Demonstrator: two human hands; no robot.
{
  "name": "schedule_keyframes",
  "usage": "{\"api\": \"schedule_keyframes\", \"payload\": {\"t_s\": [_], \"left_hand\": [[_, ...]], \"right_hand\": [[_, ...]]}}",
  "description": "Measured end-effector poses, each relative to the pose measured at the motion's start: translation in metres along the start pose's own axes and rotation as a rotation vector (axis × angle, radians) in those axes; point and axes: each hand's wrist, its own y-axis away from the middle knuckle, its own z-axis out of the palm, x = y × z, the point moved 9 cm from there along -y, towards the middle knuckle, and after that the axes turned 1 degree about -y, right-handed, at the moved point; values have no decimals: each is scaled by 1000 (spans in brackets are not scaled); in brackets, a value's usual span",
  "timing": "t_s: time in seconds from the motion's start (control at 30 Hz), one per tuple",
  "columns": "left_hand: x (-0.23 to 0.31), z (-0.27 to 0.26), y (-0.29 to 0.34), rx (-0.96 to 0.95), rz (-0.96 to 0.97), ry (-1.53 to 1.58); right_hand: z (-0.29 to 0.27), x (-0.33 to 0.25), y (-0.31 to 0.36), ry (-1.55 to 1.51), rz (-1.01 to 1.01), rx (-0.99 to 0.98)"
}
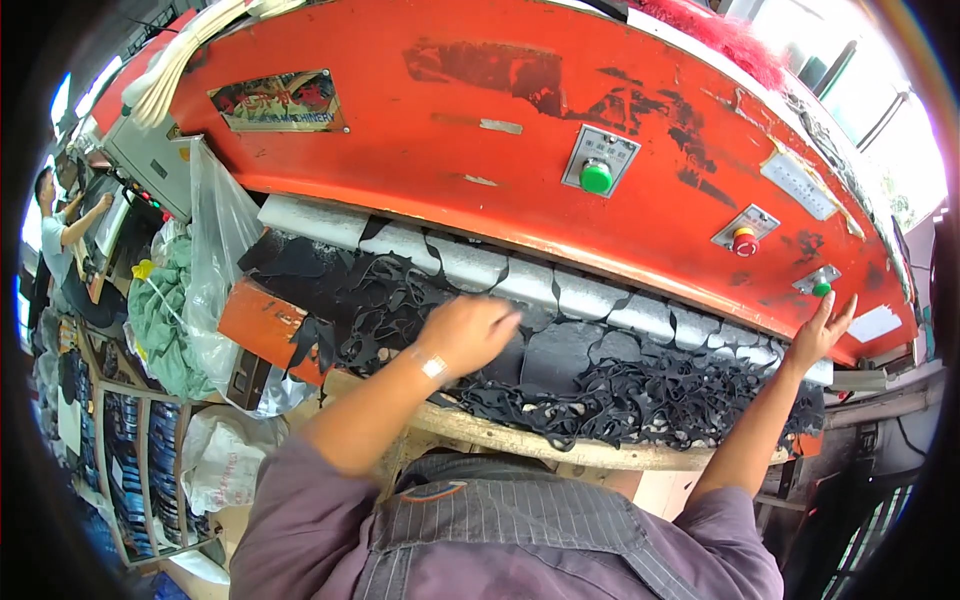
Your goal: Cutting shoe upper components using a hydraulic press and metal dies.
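Note:
My left hand (pixel 467 337) is closed, its fingers curled together, above a bed of black scrap. Whether anything sits in its grip is hidden. Below and around it lie tangled black cut-out strips (pixel 640 395) and a flat dark sheet piece (pixel 552 358). My right hand (pixel 822 335) is raised at the right side of the orange machine (pixel 420 130), fingers stretched and apart. Its fingertips are by a small green button (pixel 821 289); whether they touch it I cannot tell.
Along the machine's lower edge runs a pale block (pixel 460 258) with black strips hanging over it. A larger green button (pixel 596 178) and a red knob (pixel 743 242) are on the front panel. At left hang a clear plastic bag (pixel 222 230) and green cloth (pixel 168 320). Another person (pixel 58 235) stands far left.

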Motion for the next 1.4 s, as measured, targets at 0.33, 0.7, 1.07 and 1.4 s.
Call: {"api": "schedule_keyframes", "payload": {"t_s": [0.33, 0.7, 1.07, 1.4], "left_hand": [[-25, 10, 136, 238, -59, -189], [-47, 5, 112, -48, -123, 72], [-95, -66, -52, 280, -17, 231], [-128, 28, -107, 188, 71, 25]], "right_hand": [[169, -318, 194, -526, -904, -688], [371, -291, 365, -499, -1514, -1251], [411, -210, 263, 328, -777, -1515], [313, -90, 265, -81, 147, -1222]]}}
